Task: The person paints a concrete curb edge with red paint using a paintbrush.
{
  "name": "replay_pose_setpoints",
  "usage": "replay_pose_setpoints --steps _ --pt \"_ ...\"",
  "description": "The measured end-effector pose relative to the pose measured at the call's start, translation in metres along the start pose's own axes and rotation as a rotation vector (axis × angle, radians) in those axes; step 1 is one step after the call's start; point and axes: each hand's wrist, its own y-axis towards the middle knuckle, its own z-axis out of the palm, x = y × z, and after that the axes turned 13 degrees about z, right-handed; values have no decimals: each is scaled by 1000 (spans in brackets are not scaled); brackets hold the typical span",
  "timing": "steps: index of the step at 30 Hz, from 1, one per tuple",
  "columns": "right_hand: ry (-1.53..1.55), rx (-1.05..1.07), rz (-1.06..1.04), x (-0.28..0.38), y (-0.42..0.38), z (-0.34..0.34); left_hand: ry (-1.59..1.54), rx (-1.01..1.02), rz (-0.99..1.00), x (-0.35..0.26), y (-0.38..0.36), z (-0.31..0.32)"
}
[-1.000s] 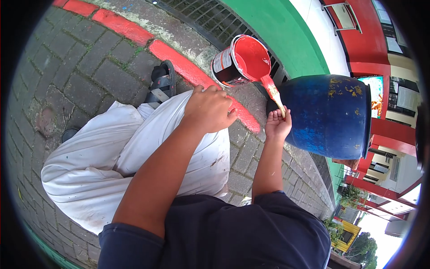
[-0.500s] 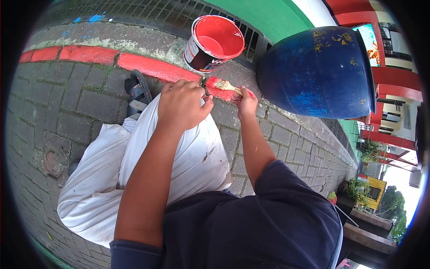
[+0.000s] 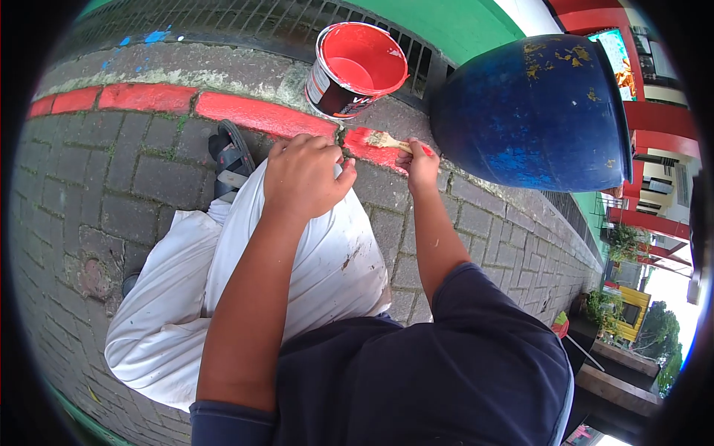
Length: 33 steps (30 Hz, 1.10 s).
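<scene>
My right hand (image 3: 422, 169) is closed around the handle of a paintbrush (image 3: 381, 140). Its bristles are coated in red and lie against the red-painted part of the curb (image 3: 256, 113). Red paint also marks the skin of that hand. Over my knee, on the white trousers (image 3: 327, 245), rests my left hand (image 3: 309, 177), holding nothing, its thumb apart from the fingers; a little red shows at its fingertips. Just beyond the curb stands an open paint bucket (image 3: 338, 100) with red paint inside and a dark label on its side.
A large blue pot (image 3: 524, 119) with flaking paint stands right of the bucket. Behind them runs a metal drain grate (image 3: 260, 26) beside a green surface. Grey paving bricks (image 3: 111, 215) cover the ground. My sandalled foot (image 3: 232, 152) is close to the curb.
My right hand and the brush have shifted slightly right along the curb, and the red there reaches a little further right. My left hand stays on the knee.
</scene>
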Motion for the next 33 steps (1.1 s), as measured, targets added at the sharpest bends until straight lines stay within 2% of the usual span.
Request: replay_pose_setpoints --steps 5,7,12,17,21,24,29,31,33 --pt "-119 18 -31 -6 -3 18 2 9 0 -1 0 -5" --pt "-138 -8 -34 -11 -4 3 6 -32 22 0 -1 -3" --pt "-98 -83 -84 -18 -8 -28 0 17 -5 -1 2 -4" --pt "27 -31 -90 -18 -25 7 2 -24 31 -1 3 0" --pt "-179 -59 -155 -27 -20 17 19 -28 38 0 1 0" --pt "-203 -137 -124 -25 -15 -22 23 -17 23 1 2 -2" --pt "-237 -359 -85 -20 -5 -124 4 10 23 0 4 -1" --pt "-304 -448 -89 -7 -12 -141 13 -3 29 -1 3 3" --pt "-243 -387 -110 -2 -12 -130 14 -13 25 0 3 4"
